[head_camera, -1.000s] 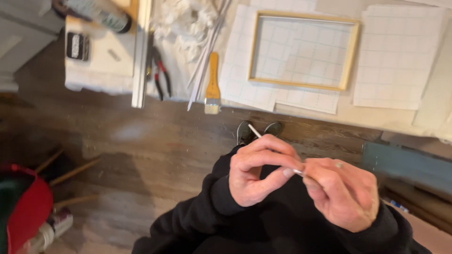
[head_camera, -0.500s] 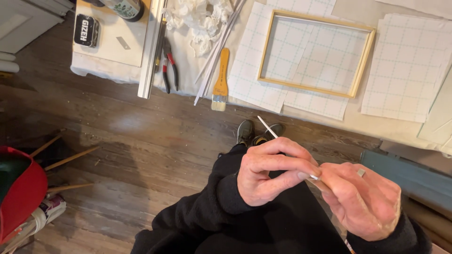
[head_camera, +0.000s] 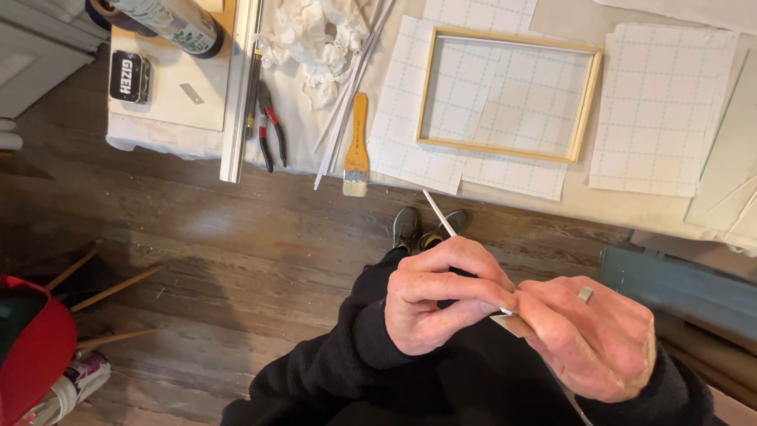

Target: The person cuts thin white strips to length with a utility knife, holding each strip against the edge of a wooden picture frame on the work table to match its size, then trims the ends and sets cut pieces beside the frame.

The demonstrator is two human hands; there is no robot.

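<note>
My left hand [head_camera: 441, 296] and my right hand [head_camera: 591, 339] meet in front of my body above the wooden floor. Both pinch a thin white strip [head_camera: 438, 211]. Its far end sticks up past my left fingers toward the table; its other end runs down under my right hand. A small pale flat piece shows between the thumbs at the strip. A ring sits on one right finger. The wooden frame [head_camera: 587, 106] lies on gridded paper sheets [head_camera: 658, 110] on the table ahead, out of reach of both hands.
On the table lie a flat paintbrush [head_camera: 357, 150], red-handled pliers [head_camera: 272, 126], a metal ruler [head_camera: 239, 95], crumpled white tissue [head_camera: 315, 39], several thin white strips [head_camera: 351, 87], a small black tin [head_camera: 130, 76] and a bottle [head_camera: 169, 20]. A red bucket [head_camera: 35, 355] and wooden sticks [head_camera: 110, 290] sit lower left.
The view has shifted so the table and frame sit lower and nearer. My hands stay together on the strip, with the right hand moved slightly lower.
</note>
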